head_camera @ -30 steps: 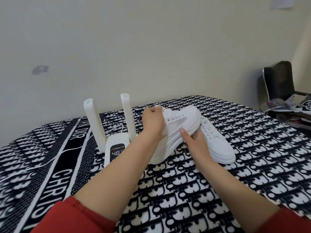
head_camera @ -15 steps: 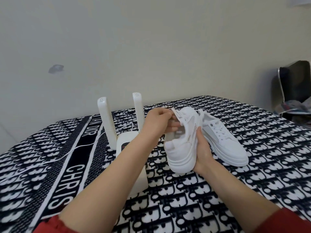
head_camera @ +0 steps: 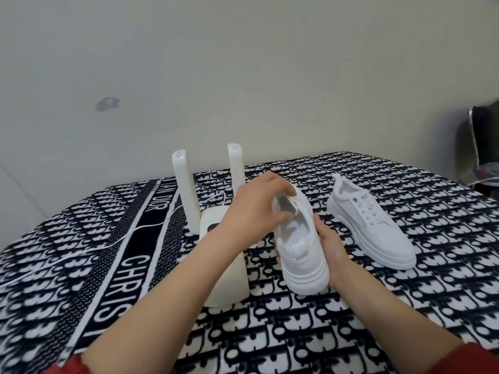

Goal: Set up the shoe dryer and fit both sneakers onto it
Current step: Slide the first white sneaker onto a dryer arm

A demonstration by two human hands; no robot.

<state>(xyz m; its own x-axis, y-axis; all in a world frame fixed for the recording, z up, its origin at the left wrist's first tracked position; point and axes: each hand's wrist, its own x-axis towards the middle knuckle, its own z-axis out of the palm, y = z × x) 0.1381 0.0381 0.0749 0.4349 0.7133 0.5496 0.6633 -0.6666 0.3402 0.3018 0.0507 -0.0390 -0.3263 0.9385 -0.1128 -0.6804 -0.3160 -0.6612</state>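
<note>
Both hands, left hand [head_camera: 256, 209] and right hand [head_camera: 330, 248], grip the sneaker [head_camera: 299, 247].

The shoe dryer [head_camera: 225, 268] is seen to be made of smooth, faintly glossy white plastic. The held sneaker [head_camera: 299, 247] and the second sneaker [head_camera: 370, 222] are formed of matt white fabric-like uppers over smooth ribbed soles that look like rubber. The surface is covered by a soft, matt black-and-white printed cloth [head_camera: 297, 333]. The wall [head_camera: 243, 76] is finished in matt paint.
</note>
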